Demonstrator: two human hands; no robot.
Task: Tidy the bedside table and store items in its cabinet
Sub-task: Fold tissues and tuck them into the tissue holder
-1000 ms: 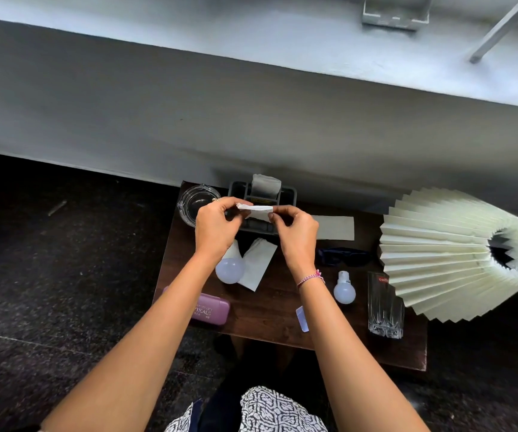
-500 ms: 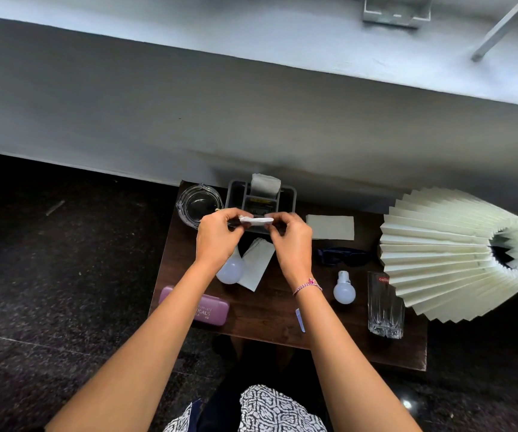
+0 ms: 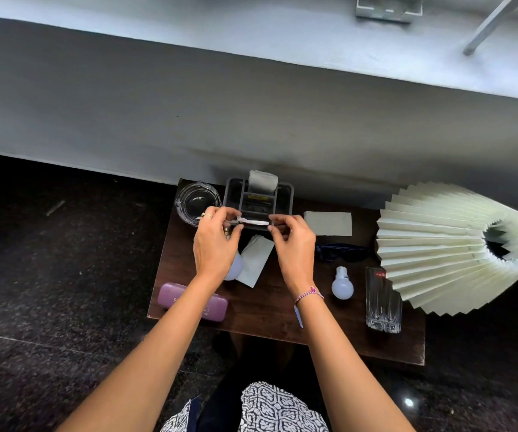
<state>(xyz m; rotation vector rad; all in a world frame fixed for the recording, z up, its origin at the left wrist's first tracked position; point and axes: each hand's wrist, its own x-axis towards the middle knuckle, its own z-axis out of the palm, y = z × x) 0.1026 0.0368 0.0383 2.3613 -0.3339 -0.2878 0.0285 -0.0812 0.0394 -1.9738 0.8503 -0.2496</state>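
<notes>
Both hands pinch folded white tissue (image 3: 254,222) over tabletop (image 3: 270,310).
Left hand (image 3: 215,244) and right hand (image 3: 292,244) fingers closed on its ends, near grey organizer (image 3: 259,198).

Both bare forearms reach forward side by side, the left hand (image 3: 215,244) and right hand (image 3: 293,244) raised level, fingertips pinched toward each other, backs facing up.

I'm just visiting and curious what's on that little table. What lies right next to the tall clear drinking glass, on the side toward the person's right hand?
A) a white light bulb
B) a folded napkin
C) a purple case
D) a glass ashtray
A: a white light bulb lies on the table just beside the tall glass, between it and the right hand's wrist.
</notes>
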